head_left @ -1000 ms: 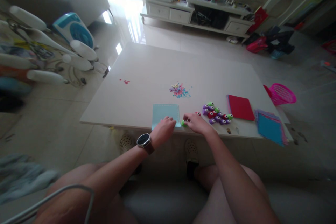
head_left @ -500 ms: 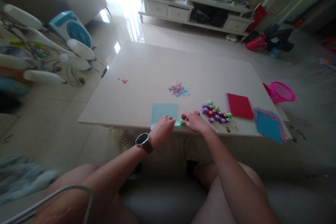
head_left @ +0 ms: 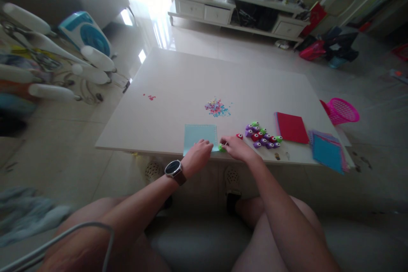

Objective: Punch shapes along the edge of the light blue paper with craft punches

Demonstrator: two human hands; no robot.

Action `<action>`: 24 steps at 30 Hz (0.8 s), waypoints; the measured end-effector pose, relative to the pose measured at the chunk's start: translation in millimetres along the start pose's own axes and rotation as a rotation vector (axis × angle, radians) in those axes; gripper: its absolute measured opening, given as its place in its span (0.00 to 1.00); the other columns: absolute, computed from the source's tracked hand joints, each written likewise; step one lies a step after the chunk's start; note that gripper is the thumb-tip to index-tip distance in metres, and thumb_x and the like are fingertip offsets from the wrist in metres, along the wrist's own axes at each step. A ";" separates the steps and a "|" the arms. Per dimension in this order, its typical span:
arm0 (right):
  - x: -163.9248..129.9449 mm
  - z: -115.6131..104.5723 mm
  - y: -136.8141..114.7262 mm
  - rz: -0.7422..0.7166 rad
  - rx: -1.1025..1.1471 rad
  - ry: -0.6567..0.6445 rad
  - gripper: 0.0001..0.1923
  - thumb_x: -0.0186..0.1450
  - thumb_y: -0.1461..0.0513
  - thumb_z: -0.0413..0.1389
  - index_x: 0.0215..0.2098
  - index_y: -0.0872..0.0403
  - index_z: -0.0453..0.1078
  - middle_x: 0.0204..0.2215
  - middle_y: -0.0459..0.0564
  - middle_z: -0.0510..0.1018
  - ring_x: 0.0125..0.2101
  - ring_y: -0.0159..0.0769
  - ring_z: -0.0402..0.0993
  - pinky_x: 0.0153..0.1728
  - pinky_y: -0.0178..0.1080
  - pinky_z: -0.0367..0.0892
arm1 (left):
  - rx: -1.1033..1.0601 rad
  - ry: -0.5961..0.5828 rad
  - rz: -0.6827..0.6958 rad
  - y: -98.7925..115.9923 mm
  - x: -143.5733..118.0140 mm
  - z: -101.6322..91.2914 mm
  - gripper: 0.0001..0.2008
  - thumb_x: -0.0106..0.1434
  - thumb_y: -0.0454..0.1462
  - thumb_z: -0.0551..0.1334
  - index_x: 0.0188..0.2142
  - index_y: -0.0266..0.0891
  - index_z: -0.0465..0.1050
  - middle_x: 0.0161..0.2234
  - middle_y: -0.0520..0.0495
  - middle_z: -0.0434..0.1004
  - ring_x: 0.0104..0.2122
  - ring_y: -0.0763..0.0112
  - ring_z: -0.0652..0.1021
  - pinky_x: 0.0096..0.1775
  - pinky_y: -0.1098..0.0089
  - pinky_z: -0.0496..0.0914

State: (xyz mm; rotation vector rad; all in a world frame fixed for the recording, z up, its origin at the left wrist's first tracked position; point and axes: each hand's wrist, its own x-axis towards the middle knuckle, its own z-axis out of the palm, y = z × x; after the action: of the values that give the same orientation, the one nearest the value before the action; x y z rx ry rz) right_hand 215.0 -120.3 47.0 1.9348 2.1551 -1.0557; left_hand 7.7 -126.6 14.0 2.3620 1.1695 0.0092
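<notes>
1. Tiled room; white cabinet (head_left: 216, 15) at the far side, long pale counter (head_left: 178, 80) before the seated person.
2. Light-blue sheet (head_left: 196, 133) lies at the counter's near edge, presumably for easy reach. I note small marks along its right side.
3. Left hand (head_left: 199, 152) rests on the sheet's near part, I judge to steady it. Fingers loosely curled; thumb hidden, so from my end I cannot tell whether they pinch the paper.
4. Right hand (head_left: 237, 148): fingers drawn together around a small green piece (head_left: 221, 148) at the sheet's near right corner; part of the grip is hidden.
5. Single red piece (head_left: 239, 136) sits just beyond that hand; coloured pieces (head_left: 264, 138) cluster to the right, likely kept handy.
6. Confetti (head_left: 216, 108) lies beyond the sheet, clear of both hands.
</notes>
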 end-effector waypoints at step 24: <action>0.8 -0.7 0.3 -0.011 -0.013 -0.002 0.09 0.74 0.66 0.57 0.48 0.55 0.79 0.45 0.54 0.85 0.43 0.38 0.79 0.43 0.35 0.65 | -0.006 0.004 0.019 -1.0 -0.5 1.3 0.09 0.73 0.29 0.55 0.41 0.40 0.73 0.46 0.41 0.77 0.49 0.57 0.74 0.52 0.58 0.74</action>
State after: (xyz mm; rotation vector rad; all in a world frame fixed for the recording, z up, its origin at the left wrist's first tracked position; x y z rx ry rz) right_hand 215.4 -119.3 47.0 1.9183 2.1685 -1.0423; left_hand 6.9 -127.0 12.6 2.3685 1.1476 0.0244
